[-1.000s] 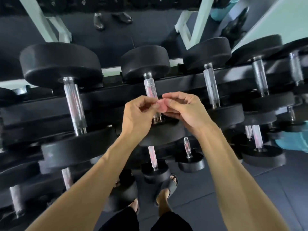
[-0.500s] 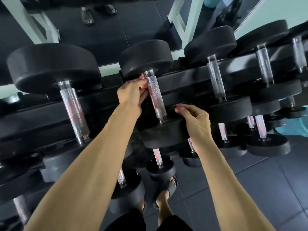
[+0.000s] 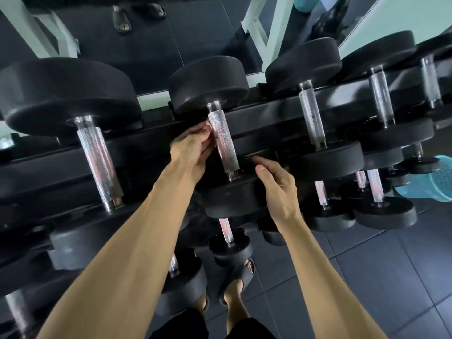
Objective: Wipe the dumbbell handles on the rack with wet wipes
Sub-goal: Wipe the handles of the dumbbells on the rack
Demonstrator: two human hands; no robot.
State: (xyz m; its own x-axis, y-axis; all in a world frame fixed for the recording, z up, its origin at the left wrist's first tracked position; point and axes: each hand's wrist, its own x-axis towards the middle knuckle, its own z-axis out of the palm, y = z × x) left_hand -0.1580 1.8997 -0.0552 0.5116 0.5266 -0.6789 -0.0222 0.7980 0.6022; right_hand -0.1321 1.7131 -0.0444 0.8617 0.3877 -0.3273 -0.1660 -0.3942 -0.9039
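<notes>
Dark rubber floor tiles and a mirror behind the rack were the backdrop, with the black dumbbell rack running across the whole view. I'll use the middle dumbbell on the top rail as my landmark. Its knurled handle sat tilted, pretty much dead centre. My left hand was pressed up against the left side of that handle, fingers curled in toward the upper end with a tiny bit of pale pink wipe poking out at the fingertips. Couldn't honestly tell how far the fingers wrapped around the handle itself. My right hand hung just to the right of the handle's lower end, fingers loosely bent, holding nothing, close to the lower weight head. More dumbbells sat either side of the landmark one and on the rail below it. A teal basket was way off to the right.
</notes>
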